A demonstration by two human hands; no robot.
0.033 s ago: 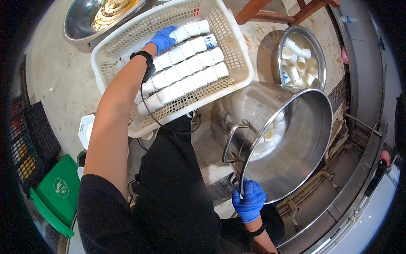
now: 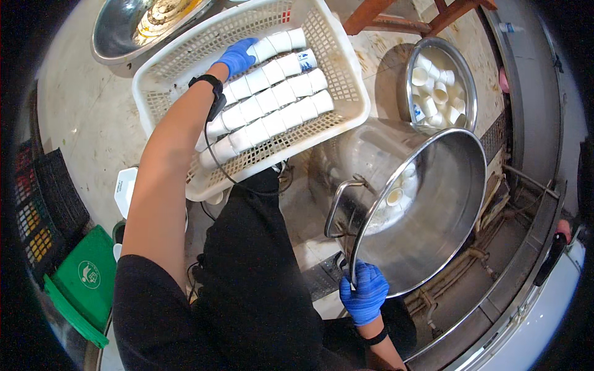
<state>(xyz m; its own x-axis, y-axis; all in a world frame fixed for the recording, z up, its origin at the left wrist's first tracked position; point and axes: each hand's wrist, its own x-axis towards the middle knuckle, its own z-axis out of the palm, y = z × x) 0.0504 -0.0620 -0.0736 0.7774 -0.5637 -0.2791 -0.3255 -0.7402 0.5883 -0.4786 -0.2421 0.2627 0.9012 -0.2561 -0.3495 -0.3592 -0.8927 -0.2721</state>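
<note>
Stockpot (image 2: 427, 253): wide mouth uncovered, a way in; side handle (image 2: 337, 209) juts out left.
Plastic basket (image 2: 337, 55): open-topped over the white cups (image 2: 286, 94); left forearm (image 2: 179, 142) and slung cable (image 2: 260, 193) cross its near-left side.
Steel basin (image 2: 474, 102): open above, stockpot crowding its near edge.

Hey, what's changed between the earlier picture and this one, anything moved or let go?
Nothing has visibly changed. The left hand stays at the end of a row of white cups in the basket, the right hand still grips the tilted pot at its edge, and the bowl of cups is as it was.
</note>
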